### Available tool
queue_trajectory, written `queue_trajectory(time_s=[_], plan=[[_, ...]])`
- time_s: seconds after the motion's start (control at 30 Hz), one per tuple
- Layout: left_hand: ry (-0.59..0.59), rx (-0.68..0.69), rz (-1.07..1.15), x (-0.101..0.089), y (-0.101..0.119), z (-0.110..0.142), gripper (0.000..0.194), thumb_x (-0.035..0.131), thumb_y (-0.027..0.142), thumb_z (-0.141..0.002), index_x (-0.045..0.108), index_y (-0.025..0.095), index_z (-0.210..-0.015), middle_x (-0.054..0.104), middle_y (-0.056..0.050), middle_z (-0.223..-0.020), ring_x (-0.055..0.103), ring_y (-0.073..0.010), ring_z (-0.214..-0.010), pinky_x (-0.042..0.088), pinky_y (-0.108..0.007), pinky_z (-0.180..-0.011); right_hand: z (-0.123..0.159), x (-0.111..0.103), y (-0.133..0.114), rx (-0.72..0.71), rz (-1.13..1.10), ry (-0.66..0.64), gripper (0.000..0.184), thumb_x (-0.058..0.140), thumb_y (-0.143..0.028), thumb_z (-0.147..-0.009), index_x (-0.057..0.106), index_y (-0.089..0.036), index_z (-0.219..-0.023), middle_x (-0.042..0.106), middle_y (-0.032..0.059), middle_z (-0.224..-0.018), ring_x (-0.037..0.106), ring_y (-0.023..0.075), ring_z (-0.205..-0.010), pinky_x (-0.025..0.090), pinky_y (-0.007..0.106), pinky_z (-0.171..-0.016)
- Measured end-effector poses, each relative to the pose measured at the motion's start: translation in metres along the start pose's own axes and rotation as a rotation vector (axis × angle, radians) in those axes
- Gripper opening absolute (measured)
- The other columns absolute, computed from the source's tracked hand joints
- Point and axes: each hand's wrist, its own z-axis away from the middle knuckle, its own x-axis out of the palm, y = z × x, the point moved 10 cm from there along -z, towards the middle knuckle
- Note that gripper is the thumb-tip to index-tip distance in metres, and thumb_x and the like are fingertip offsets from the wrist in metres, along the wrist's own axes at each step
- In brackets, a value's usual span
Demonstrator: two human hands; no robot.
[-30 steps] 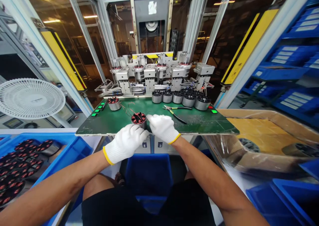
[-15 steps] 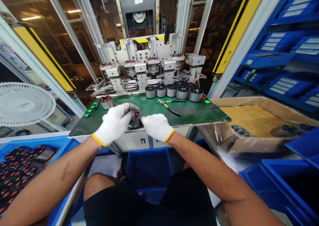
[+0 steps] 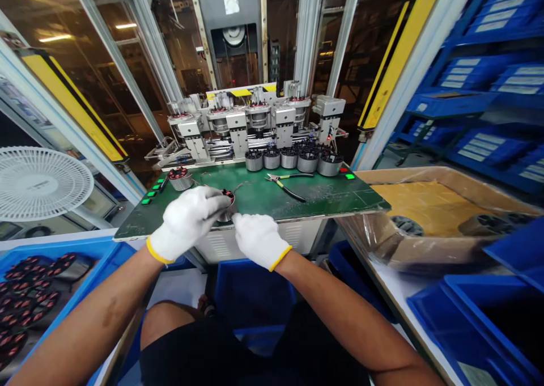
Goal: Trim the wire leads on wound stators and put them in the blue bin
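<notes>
Centrally, at the near edge of a green work board (image 3: 255, 204), a person's two hands in white knit gloves with yellow cuffs meet over a wound motor stator (image 3: 226, 202). The stator stands upright on the board, left of centre, with red windings on top, and is mostly hidden by the gloves. The left hand (image 3: 187, 221) reaches over it from the lower left, its fingers pressed together and curled onto the stator's top edge. The right hand (image 3: 259, 241) comes in from below, its fingers also pressed together, with the tips just beside the stator's lower side. Whether that hand grips the stator cannot be told. Thin wire leads (image 3: 242, 186) curve across the board on either side of the stator.

Farther left on the board stands a second wound stator (image 3: 181, 179). To the right lie pliers with green and yellow handles (image 3: 285, 186). Along the far edge, a row of metal-cased stators (image 3: 289, 159) stands before a multi-station pneumatic machine (image 3: 250, 125). A blue bin of stators (image 3: 34, 298) sits at the lower left, and a white desk fan (image 3: 38, 185) is above it. At the right is a cardboard box lined with plastic (image 3: 429, 216), and blue labelled crates (image 3: 480, 74) fill the shelves at the upper right.
</notes>
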Motion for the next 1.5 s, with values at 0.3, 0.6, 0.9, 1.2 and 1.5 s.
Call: queue_trajectory(time_s=[0.3, 0.6, 0.9, 1.2, 1.5], plan=[[0.237, 0.117, -0.072, 0.032, 0.010, 0.028, 0.032, 0.043, 0.020, -0.086, 0.061, 0.016, -0.111, 0.063, -0.013, -0.108, 0.055, -0.0267, -0.106, 0.045, -0.043, -0.088, 0.002, -0.017, -0.024, -0.079, 0.070, -0.089, 0.026, 0.032, -0.024, -0.093, 0.055, -0.015, -0.099, 0.064, 0.0107, -0.081, 0.063, 0.0233, -0.070, 0.041, 0.030, -0.060], [0.308, 0.071, 0.036, 0.026, 0.003, 0.029, 0.027, 0.044, 0.020, -0.087, 0.064, 0.016, -0.106, 0.065, -0.011, -0.104, 0.058, -0.0244, -0.099, 0.045, -0.038, -0.084, -0.026, -0.055, 0.014, -0.204, 0.332, -0.027, 0.031, 0.029, -0.015, -0.091, 0.058, -0.018, -0.103, 0.064, 0.0125, -0.095, 0.061, 0.0255, -0.084, 0.039, 0.032, -0.066], [0.016, -0.187, 0.269, 0.023, -0.023, -0.008, 0.012, 0.061, 0.032, -0.080, 0.071, 0.025, -0.083, 0.064, -0.001, -0.083, 0.060, -0.0173, -0.078, 0.045, -0.028, -0.067, -0.012, -0.003, -0.012, -0.058, 0.133, -0.221, 0.022, 0.038, -0.027, -0.090, 0.058, -0.018, -0.094, 0.066, 0.0081, -0.082, 0.064, 0.0232, -0.073, 0.043, 0.030, -0.063], [0.330, -0.132, 0.319, 0.022, -0.025, 0.024, 0.024, 0.068, 0.030, -0.077, 0.066, 0.021, -0.098, 0.067, -0.005, -0.101, 0.061, -0.0209, -0.094, 0.046, -0.034, -0.085, -0.023, -0.044, 0.020, -0.088, 0.270, -0.041, 0.035, 0.028, -0.025, -0.095, 0.053, -0.023, -0.120, 0.065, 0.0105, -0.095, 0.063, 0.0240, -0.080, 0.040, 0.031, -0.065], [0.260, -0.344, 0.305, 0.013, -0.044, 0.018, 0.027, 0.071, 0.046, -0.070, 0.068, 0.021, -0.077, 0.068, -0.003, -0.088, 0.061, -0.0208, -0.089, 0.046, -0.033, -0.082, -0.010, -0.028, 0.040, 0.000, -0.089, 0.019, 0.030, 0.036, -0.031, -0.093, 0.063, -0.021, -0.105, 0.069, 0.0054, -0.092, 0.064, 0.0194, -0.083, 0.046, 0.028, -0.073]])
